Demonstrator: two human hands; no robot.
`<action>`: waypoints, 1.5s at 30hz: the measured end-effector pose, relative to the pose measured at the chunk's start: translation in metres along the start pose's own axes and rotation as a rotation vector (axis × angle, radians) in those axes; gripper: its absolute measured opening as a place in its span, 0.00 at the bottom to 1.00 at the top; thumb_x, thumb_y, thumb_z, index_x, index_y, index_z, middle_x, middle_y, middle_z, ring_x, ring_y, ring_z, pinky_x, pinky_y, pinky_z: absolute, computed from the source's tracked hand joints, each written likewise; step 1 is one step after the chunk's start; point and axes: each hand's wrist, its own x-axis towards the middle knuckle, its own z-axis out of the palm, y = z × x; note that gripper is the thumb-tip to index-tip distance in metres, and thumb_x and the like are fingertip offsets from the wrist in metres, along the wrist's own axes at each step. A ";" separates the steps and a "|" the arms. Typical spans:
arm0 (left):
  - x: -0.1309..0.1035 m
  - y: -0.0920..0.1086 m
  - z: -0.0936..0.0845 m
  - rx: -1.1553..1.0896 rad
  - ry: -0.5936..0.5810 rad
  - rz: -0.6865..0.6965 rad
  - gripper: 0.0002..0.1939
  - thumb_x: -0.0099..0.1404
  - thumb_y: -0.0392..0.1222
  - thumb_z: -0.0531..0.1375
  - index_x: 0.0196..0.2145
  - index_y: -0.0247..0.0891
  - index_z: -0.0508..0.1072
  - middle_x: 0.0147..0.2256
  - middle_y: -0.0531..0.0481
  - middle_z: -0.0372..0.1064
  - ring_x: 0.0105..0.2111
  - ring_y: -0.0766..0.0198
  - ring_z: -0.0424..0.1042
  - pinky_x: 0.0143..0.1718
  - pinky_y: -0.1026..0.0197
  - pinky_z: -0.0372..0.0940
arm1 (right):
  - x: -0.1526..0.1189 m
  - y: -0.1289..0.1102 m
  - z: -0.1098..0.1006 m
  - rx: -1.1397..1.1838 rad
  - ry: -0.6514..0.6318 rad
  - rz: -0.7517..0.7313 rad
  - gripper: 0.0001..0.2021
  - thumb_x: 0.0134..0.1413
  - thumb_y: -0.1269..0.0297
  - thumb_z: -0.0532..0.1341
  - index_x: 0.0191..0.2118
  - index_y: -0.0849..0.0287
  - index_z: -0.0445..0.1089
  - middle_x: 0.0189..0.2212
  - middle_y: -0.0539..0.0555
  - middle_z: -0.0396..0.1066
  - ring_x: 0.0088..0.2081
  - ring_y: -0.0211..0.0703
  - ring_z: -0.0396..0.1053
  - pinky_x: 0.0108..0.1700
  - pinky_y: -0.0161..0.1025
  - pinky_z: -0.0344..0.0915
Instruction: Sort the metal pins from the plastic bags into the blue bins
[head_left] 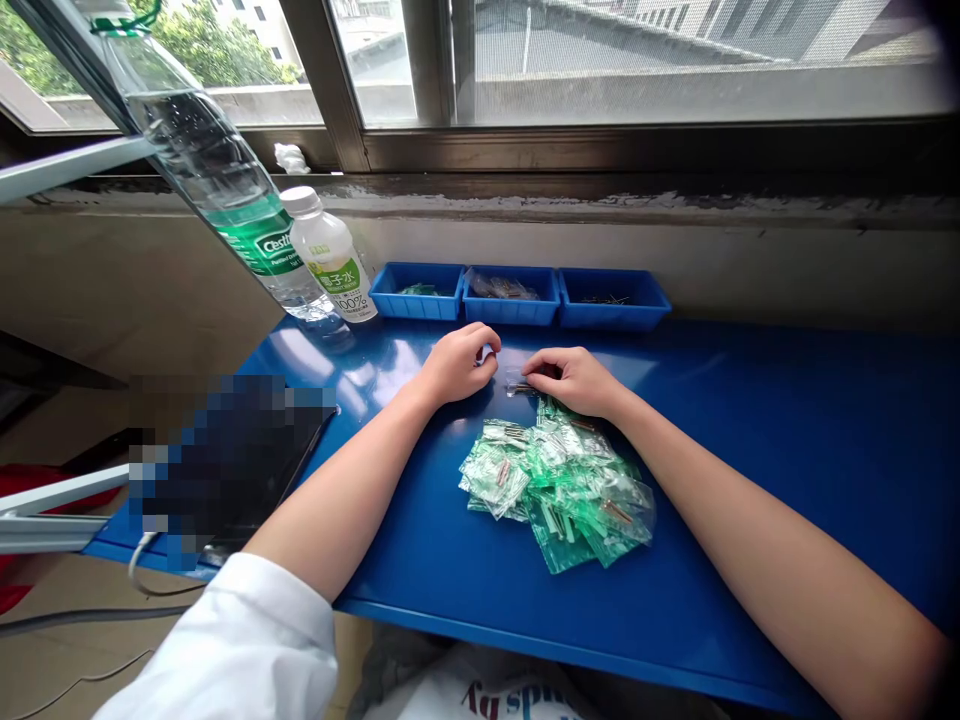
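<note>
Right hand (571, 380), small clear bag (517, 383) at fingertips

On the large clear plastic bottle with a green label (214, 155): "Cest…", cut off, over "Purified". On the small white plastic bottle (330, 255): "椰子水" and "100%". On the white cloth shirt (450, 690): inverted red and blue letters, partly legible.

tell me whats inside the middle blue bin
The middle blue bin holds a clear plastic bag and small brownish pieces that look like metal. The bag and pieces cover the bottom, and the front wall blocks the lower part, so anything beneath them cannot be seen.
</note>
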 end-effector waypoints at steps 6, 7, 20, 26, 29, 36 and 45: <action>0.000 0.013 0.005 -0.146 -0.075 0.008 0.07 0.53 0.32 0.56 0.31 0.38 0.69 0.33 0.50 0.71 0.29 0.66 0.67 0.28 0.65 0.61 | 0.004 0.009 0.001 0.169 0.078 0.043 0.09 0.48 0.62 0.62 0.37 0.58 0.72 0.33 0.54 0.75 0.33 0.44 0.70 0.36 0.41 0.67; 0.000 0.013 0.005 -0.168 -0.091 0.018 0.07 0.53 0.32 0.56 0.31 0.38 0.70 0.35 0.50 0.72 0.28 0.67 0.67 0.28 0.65 0.61 | 0.004 0.010 0.002 0.218 0.101 0.047 0.10 0.47 0.61 0.63 0.37 0.58 0.71 0.32 0.54 0.74 0.33 0.44 0.71 0.36 0.41 0.67; 0.003 0.016 0.006 -0.255 -0.045 -0.055 0.11 0.53 0.32 0.55 0.29 0.37 0.77 0.28 0.50 0.74 0.23 0.69 0.66 0.27 0.65 0.61 | 0.005 0.011 0.002 0.424 0.267 0.086 0.18 0.46 0.52 0.66 0.34 0.56 0.59 0.33 0.51 0.71 0.25 0.34 0.64 0.26 0.35 0.63; 0.004 0.023 -0.007 -0.280 0.255 -0.055 0.07 0.47 0.33 0.53 0.17 0.37 0.68 0.17 0.53 0.65 0.19 0.68 0.61 0.22 0.63 0.55 | 0.005 0.005 -0.002 0.472 0.293 0.147 0.17 0.51 0.48 0.62 0.35 0.56 0.63 0.32 0.52 0.70 0.23 0.34 0.63 0.19 0.33 0.55; 0.007 0.023 -0.013 -0.416 0.340 -0.048 0.08 0.47 0.35 0.53 0.14 0.37 0.63 0.14 0.54 0.58 0.17 0.69 0.55 0.19 0.63 0.51 | 0.006 0.008 -0.001 0.491 0.271 0.130 0.17 0.50 0.49 0.63 0.36 0.57 0.65 0.33 0.52 0.70 0.24 0.34 0.63 0.20 0.33 0.57; 0.021 0.012 -0.006 -0.655 0.328 -0.182 0.19 0.52 0.40 0.55 0.41 0.38 0.75 0.38 0.47 0.74 0.24 0.66 0.68 0.23 0.64 0.60 | 0.007 0.011 0.001 0.506 0.228 0.112 0.15 0.51 0.52 0.64 0.37 0.58 0.66 0.32 0.52 0.71 0.24 0.33 0.63 0.23 0.33 0.60; 0.014 -0.007 0.006 -0.355 0.342 -0.365 0.21 0.54 0.37 0.58 0.47 0.37 0.71 0.44 0.46 0.72 0.30 0.65 0.70 0.33 0.61 0.67 | 0.006 0.007 0.002 0.381 0.214 0.132 0.16 0.47 0.53 0.66 0.38 0.59 0.68 0.33 0.53 0.71 0.29 0.38 0.67 0.30 0.37 0.65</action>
